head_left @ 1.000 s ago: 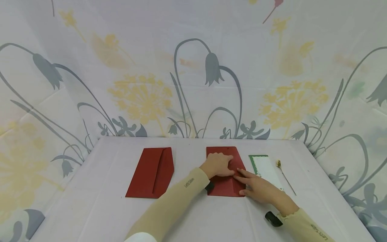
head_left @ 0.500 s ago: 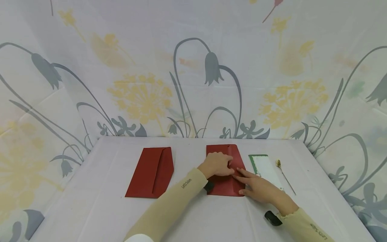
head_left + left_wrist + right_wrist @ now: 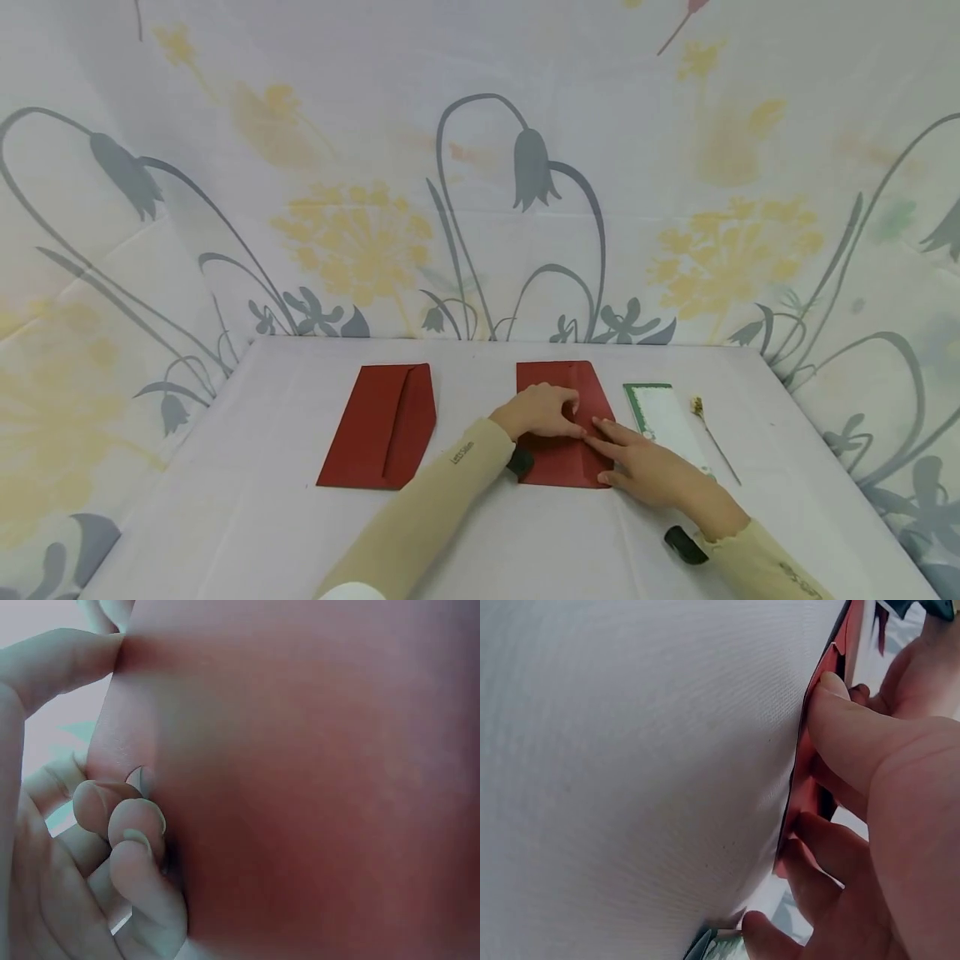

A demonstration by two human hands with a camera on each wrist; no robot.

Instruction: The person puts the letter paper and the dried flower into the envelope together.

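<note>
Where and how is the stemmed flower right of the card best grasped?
Probably the stem at its middle, pinched from above, right hand coming from the right: it is thin and lies flat, the bloom looks delicate, and the card lies close on its left.

Over toward the left edge of the surface (image 3: 240, 475) lies a red envelope (image 3: 373, 425), flat, its angled flap side facing right. Near the right edge there's a white card (image 3: 662, 410) trimmed in green, and just beside it a thin-stemmed flower (image 3: 711, 433). Beyond the far edge rises a flower-printed cloth (image 3: 480, 233).
</note>
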